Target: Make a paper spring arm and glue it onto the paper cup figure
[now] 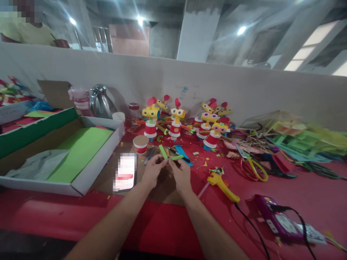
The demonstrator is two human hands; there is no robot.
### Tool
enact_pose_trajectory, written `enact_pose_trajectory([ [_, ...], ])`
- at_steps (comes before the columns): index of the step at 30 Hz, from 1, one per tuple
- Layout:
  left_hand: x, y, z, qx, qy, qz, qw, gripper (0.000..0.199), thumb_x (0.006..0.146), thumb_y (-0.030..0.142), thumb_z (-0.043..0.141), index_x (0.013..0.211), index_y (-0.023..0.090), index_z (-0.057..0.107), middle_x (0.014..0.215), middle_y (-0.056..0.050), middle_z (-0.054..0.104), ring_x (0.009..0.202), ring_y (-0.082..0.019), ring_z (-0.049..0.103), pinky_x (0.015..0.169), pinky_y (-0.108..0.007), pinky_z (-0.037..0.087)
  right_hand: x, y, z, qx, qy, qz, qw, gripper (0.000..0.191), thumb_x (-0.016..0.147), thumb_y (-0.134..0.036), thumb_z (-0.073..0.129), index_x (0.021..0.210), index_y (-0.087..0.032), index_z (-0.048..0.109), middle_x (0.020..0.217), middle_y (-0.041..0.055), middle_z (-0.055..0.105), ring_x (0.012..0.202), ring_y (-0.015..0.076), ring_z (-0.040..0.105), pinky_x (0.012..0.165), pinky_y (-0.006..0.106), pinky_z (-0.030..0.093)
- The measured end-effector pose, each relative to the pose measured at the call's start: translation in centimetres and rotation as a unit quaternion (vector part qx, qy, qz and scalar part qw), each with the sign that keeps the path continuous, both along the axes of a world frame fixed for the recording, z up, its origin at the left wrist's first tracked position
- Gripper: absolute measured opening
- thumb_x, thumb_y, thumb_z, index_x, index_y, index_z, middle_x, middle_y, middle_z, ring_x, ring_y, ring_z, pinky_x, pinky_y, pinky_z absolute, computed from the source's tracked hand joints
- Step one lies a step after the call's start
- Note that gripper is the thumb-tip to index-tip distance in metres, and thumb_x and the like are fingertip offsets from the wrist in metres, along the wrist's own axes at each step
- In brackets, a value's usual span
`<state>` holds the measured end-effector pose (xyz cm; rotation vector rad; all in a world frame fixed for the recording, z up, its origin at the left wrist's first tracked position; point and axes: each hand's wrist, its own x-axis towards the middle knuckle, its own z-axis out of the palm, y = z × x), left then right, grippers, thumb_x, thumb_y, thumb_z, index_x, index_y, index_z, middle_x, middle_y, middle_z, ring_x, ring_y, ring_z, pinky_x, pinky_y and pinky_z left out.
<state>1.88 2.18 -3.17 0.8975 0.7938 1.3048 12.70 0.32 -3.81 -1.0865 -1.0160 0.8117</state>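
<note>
My left hand [154, 169] pinches a light green paper strip [163, 151] that sticks up between thumb and fingers. Close beside it, my right hand [180, 174] is closed on a green strip [178, 157] pointing right. The two green lengths meet in a V at my fingertips; I cannot tell whether they are one folded strip or two. Just beyond my hands lies a blue paper piece [179, 151], with dark pen-like tools partly hidden by them. A brown board [173, 196] lies under my hands.
Several paper-cup figures [175, 129] stand ahead. A lit phone [126, 171], a white box [90, 176] and a paper cup [140, 144] are to the left. On the right lie a yellow glue gun [222, 186], scissors [253, 168], a purple power strip [279, 220] and coloured paper [303, 139].
</note>
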Motion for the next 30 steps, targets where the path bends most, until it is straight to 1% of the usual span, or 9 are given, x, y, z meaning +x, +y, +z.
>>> enact_pose_trajectory([
  [2, 0.0, 0.0, -0.1, -0.010, -0.007, -0.001, 1.000, 0.024, 0.060, 0.027, 0.083, 0.073, 0.016, 0.066, 0.068, 0.002, 0.061, 0.066, -0.010, 0.055, 0.067, -0.022, 0.041, 0.0, 0.0, -0.2, 0.003, -0.013, -0.013, 1.000, 0.019, 0.075, -0.038, 0.070, 0.084, -0.021, 0.068, 0.083, 0.0030, 0.070, 0.077, 0.0196, 0.063, 0.074, 0.033, 0.049],
  [4, 0.1, 0.0, 0.0, -0.032, -0.020, -0.003, 0.999, 0.026, 0.058, 0.027, 0.084, 0.072, 0.015, 0.065, 0.066, 0.003, 0.060, 0.064, -0.010, 0.055, 0.066, -0.023, 0.042, 0.0, 0.0, -0.3, 0.001, -0.024, -0.018, 1.000, 0.019, 0.076, -0.038, 0.069, 0.082, -0.021, 0.066, 0.080, 0.0022, 0.069, 0.075, 0.0192, 0.062, 0.072, 0.032, 0.049],
  [6, 0.1, -0.1, 0.2, -0.045, -0.028, -0.004, 0.999, 0.027, 0.056, 0.026, 0.085, 0.071, 0.015, 0.065, 0.064, 0.003, 0.059, 0.061, -0.010, 0.054, 0.065, -0.023, 0.042, 0.1, -0.1, -0.3, -0.001, -0.039, -0.017, 0.999, 0.019, 0.077, -0.039, 0.068, 0.079, -0.021, 0.065, 0.077, 0.0018, 0.068, 0.074, 0.0189, 0.061, 0.071, 0.032, 0.048],
  [9, 0.1, -0.3, 0.5, -0.047, -0.039, -0.008, 0.998, 0.028, 0.055, 0.026, 0.085, 0.071, 0.016, 0.065, 0.063, 0.004, 0.058, 0.060, -0.009, 0.054, 0.064, -0.023, 0.042, 0.0, -0.1, -0.1, 0.000, -0.044, -0.009, 0.999, 0.018, 0.078, -0.039, 0.067, 0.081, -0.021, 0.065, 0.079, 0.0022, 0.068, 0.075, 0.0189, 0.061, 0.072, 0.032, 0.048],
  [16, 0.0, -0.3, 0.7, -0.032, -0.028, -0.019, 0.999, 0.023, 0.059, 0.028, 0.083, 0.072, 0.015, 0.069, 0.063, 0.001, 0.062, 0.062, -0.010, 0.054, 0.064, -0.023, 0.041, 0.3, 0.1, 0.1, -0.006, 0.020, 0.022, 1.000, 0.019, 0.074, -0.038, 0.070, 0.081, -0.021, 0.066, 0.079, 0.0006, 0.069, 0.074, 0.0183, 0.062, 0.071, 0.031, 0.048],
  [20, 0.0, -0.2, 0.6, -0.048, -0.028, -0.054, 0.997, 0.025, 0.058, 0.029, 0.084, 0.073, 0.014, 0.071, 0.068, -0.002, 0.066, 0.065, -0.013, 0.058, 0.067, -0.026, 0.043, 0.5, 0.2, 0.1, -0.012, 0.042, 0.026, 0.999, 0.021, 0.072, -0.038, 0.072, 0.079, -0.020, 0.066, 0.074, -0.0009, 0.068, 0.069, 0.0163, 0.059, 0.068, 0.030, 0.047],
  [23, 0.1, -0.2, 0.7, -0.060, -0.050, -0.044, 0.996, 0.024, 0.056, 0.026, 0.085, 0.072, 0.014, 0.072, 0.068, -0.002, 0.067, 0.065, -0.012, 0.058, 0.067, -0.025, 0.043, 0.4, 0.1, 0.2, -0.007, 0.065, 0.031, 0.997, 0.021, 0.072, -0.038, 0.073, 0.077, -0.020, 0.065, 0.072, -0.0009, 0.067, 0.067, 0.0157, 0.058, 0.067, 0.029, 0.047],
  [27, 0.2, -0.1, 0.9, -0.101, -0.094, -0.030, 0.990, 0.025, 0.051, 0.021, 0.087, 0.069, 0.014, 0.071, 0.068, -0.002, 0.067, 0.065, -0.011, 0.059, 0.071, -0.025, 0.045, 0.1, 0.0, 0.3, -0.001, 0.089, 0.042, 0.995, 0.020, 0.072, -0.038, 0.074, 0.077, -0.020, 0.064, 0.073, -0.0008, 0.066, 0.068, 0.0159, 0.059, 0.069, 0.030, 0.048],
  [30, 0.2, 0.0, 0.8, -0.100, -0.101, -0.030, 0.989, 0.025, 0.050, 0.021, 0.087, 0.067, 0.014, 0.070, 0.067, -0.001, 0.066, 0.064, -0.011, 0.058, 0.069, -0.025, 0.044, 0.0, 0.0, 0.2, 0.004, 0.090, 0.038, 0.995, 0.020, 0.072, -0.037, 0.074, 0.076, -0.020, 0.064, 0.074, -0.0008, 0.067, 0.070, 0.0155, 0.059, 0.070, 0.030, 0.048],
])
